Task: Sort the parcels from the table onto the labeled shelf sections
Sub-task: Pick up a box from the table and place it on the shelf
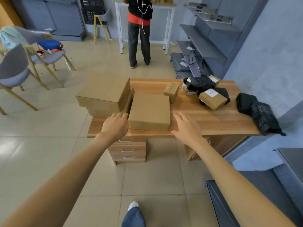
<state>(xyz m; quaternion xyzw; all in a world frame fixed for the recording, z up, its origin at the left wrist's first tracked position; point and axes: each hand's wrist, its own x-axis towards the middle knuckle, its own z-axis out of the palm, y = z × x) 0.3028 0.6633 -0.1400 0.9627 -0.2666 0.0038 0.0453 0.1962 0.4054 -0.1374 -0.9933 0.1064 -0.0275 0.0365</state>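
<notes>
We count six cardboard parcels and three black bags on the tabletop (213, 118). The flat box (149, 111) lies at the near edge between our hands. Our left hand (114, 126) touches its left side, fingers straight; our right hand (186, 128) hovers just beside it, fingers apart.

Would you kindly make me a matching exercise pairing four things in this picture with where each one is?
Things:
1. flat cardboard box
2. black bag
3. box with a white label
4. blue bag

Places:
A. on a chair seat
B. at the table's right end, hanging over the front edge
C. between the left hand and right hand
D. leaning on black parcels at the table's back

Pairs: 1-C, 2-B, 3-D, 4-A
</notes>
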